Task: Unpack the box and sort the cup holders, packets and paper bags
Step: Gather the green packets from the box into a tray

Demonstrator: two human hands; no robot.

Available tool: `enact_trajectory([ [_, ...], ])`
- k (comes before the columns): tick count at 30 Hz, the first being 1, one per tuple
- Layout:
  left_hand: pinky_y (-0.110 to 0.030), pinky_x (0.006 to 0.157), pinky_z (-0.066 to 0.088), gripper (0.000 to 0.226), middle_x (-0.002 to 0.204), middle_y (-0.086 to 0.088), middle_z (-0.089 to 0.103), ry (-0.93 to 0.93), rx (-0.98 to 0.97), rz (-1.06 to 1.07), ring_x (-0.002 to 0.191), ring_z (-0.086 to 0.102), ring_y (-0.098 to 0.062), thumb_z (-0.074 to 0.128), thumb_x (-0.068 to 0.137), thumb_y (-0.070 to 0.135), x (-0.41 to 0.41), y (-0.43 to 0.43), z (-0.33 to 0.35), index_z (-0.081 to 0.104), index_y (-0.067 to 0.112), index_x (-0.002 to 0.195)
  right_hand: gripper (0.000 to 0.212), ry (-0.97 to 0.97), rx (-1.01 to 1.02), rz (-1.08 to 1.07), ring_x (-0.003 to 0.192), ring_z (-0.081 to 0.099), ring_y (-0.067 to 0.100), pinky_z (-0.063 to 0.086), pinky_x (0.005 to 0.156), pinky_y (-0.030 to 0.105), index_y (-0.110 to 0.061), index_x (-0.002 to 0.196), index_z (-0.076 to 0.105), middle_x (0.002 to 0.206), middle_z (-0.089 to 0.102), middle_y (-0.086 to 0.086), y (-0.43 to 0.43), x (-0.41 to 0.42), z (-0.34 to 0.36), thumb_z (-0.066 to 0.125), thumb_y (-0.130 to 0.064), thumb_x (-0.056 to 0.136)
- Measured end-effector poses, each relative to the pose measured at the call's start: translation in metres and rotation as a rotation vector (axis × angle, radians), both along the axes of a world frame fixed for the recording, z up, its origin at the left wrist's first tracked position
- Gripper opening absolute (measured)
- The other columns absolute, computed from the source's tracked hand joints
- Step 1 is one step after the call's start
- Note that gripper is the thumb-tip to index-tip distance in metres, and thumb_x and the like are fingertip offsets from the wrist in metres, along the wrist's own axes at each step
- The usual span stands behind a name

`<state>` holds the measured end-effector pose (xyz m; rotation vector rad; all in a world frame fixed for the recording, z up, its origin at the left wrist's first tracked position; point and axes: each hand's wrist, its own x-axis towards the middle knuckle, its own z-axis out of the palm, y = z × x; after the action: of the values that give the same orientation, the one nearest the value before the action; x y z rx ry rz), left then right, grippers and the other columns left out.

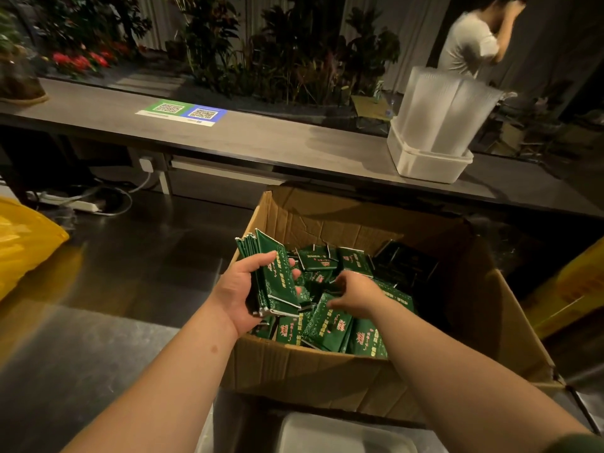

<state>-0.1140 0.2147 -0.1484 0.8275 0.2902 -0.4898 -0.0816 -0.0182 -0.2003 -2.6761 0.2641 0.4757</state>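
Note:
An open cardboard box [327,371] stands in front of me, partly filled with loose green packets [330,328] printed in red and white. My left hand [242,289] grips a stack of these green packets [271,276] upright over the box's left edge. My right hand [354,294] reaches down into the pile inside the box, fingers curled around the packets; whether it has lifted one I cannot tell. Darker packets [405,263] lie at the back right of the box.
A white tub holding translucent plastic sleeves [431,132] sits on the long counter [261,138], which has QR code stickers [183,113]. Yellow bags lie at the left [23,243] and right [575,286]. A white tray [343,436] is below the box. A person [474,40] stands behind.

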Motion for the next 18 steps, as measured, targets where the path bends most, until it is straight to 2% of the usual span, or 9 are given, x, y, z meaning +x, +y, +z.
enact_trajectory([
  [2, -0.057, 0.102, 0.05, 0.061, 0.128, -0.022, 0.067, 0.001, -0.018, 0.006, 0.11, 0.067, -0.036, 0.068, 0.082, 0.023, -0.001, 0.0, 0.001, 0.058, 0.0, 0.137, 0.084, 0.044, -0.12, 0.085, 0.127, 0.058, 0.028, 0.05, 0.105, 0.044, -0.016, 0.144, 0.045, 0.141, 0.06, 0.006, 0.001, -0.001, -0.013, 0.089, -0.038, 0.076],
  [3, -0.057, 0.102, 0.051, 0.062, 0.131, -0.023, 0.066, -0.003, -0.021, 0.008, 0.111, 0.066, -0.036, 0.068, 0.082, 0.024, -0.001, -0.001, 0.001, 0.057, 0.0, 0.138, 0.084, 0.043, -0.198, 0.133, 0.126, 0.059, 0.03, 0.051, 0.103, 0.045, -0.017, 0.143, 0.045, 0.139, 0.061, 0.006, 0.004, 0.001, -0.016, 0.09, -0.038, 0.075],
  [5, -0.056, 0.099, 0.053, 0.063, 0.137, -0.023, 0.063, -0.009, -0.02, 0.018, 0.112, 0.066, -0.037, 0.068, 0.083, 0.025, -0.002, -0.001, 0.002, 0.057, 0.001, 0.14, 0.076, 0.05, -0.289, 0.18, 0.12, 0.062, 0.031, 0.053, 0.099, 0.044, -0.016, 0.136, 0.049, 0.131, 0.064, 0.008, 0.009, 0.004, -0.018, 0.09, -0.035, 0.075],
  [6, -0.055, 0.097, 0.054, 0.063, 0.138, -0.024, 0.062, -0.005, -0.017, 0.023, 0.113, 0.066, -0.037, 0.068, 0.083, 0.025, -0.003, 0.0, 0.003, 0.056, 0.002, 0.14, 0.068, 0.07, -0.271, 0.172, 0.116, 0.063, 0.03, 0.054, 0.097, 0.044, -0.015, 0.13, 0.053, 0.127, 0.065, 0.008, 0.011, 0.005, -0.018, 0.09, -0.032, 0.076],
  [9, -0.054, 0.092, 0.055, 0.065, 0.137, -0.024, 0.063, 0.011, -0.013, 0.041, 0.113, 0.067, -0.038, 0.069, 0.082, 0.026, -0.004, 0.001, 0.004, 0.056, 0.003, 0.142, 0.04, 0.093, -0.021, 0.054, 0.104, 0.065, 0.023, 0.057, 0.09, 0.038, -0.014, 0.109, 0.058, 0.112, 0.067, 0.005, 0.006, 0.007, -0.019, 0.086, -0.021, 0.081],
  [11, -0.054, 0.091, 0.055, 0.065, 0.136, -0.024, 0.064, 0.012, -0.015, 0.053, 0.113, 0.067, -0.038, 0.069, 0.082, 0.027, -0.004, 0.003, 0.003, 0.056, 0.004, 0.141, 0.035, 0.061, 0.184, -0.07, 0.106, 0.065, 0.022, 0.059, 0.09, 0.038, -0.013, 0.112, 0.057, 0.111, 0.065, 0.004, -0.003, 0.006, -0.013, 0.081, -0.013, 0.085],
  [12, -0.054, 0.092, 0.055, 0.065, 0.136, -0.024, 0.064, 0.011, -0.016, 0.052, 0.113, 0.067, -0.038, 0.069, 0.082, 0.027, -0.004, 0.003, 0.002, 0.056, 0.003, 0.14, 0.035, 0.027, 0.267, -0.135, 0.103, 0.065, 0.021, 0.06, 0.085, 0.036, -0.012, 0.114, 0.056, 0.11, 0.063, 0.004, -0.008, 0.004, -0.007, 0.078, -0.009, 0.087],
  [15, -0.055, 0.096, 0.054, 0.065, 0.138, -0.024, 0.061, 0.012, -0.005, 0.058, 0.115, 0.066, -0.038, 0.07, 0.08, 0.026, -0.002, 0.002, 0.003, 0.057, 0.002, 0.139, 0.041, -0.074, 0.599, -0.359, 0.081, 0.069, 0.022, 0.06, 0.06, 0.03, -0.012, 0.123, 0.051, 0.111, 0.058, 0.011, -0.016, 0.0, 0.015, 0.067, 0.008, 0.091],
  [18, -0.055, 0.098, 0.054, 0.066, 0.14, -0.023, 0.06, 0.017, 0.016, 0.071, 0.124, 0.064, -0.038, 0.071, 0.077, 0.024, -0.001, 0.0, 0.002, 0.058, 0.003, 0.138, 0.034, -0.053, 0.946, -0.608, 0.086, 0.07, 0.027, 0.06, 0.065, 0.036, -0.011, 0.123, 0.06, 0.118, 0.062, 0.019, -0.02, -0.004, 0.035, 0.059, 0.008, 0.095],
])
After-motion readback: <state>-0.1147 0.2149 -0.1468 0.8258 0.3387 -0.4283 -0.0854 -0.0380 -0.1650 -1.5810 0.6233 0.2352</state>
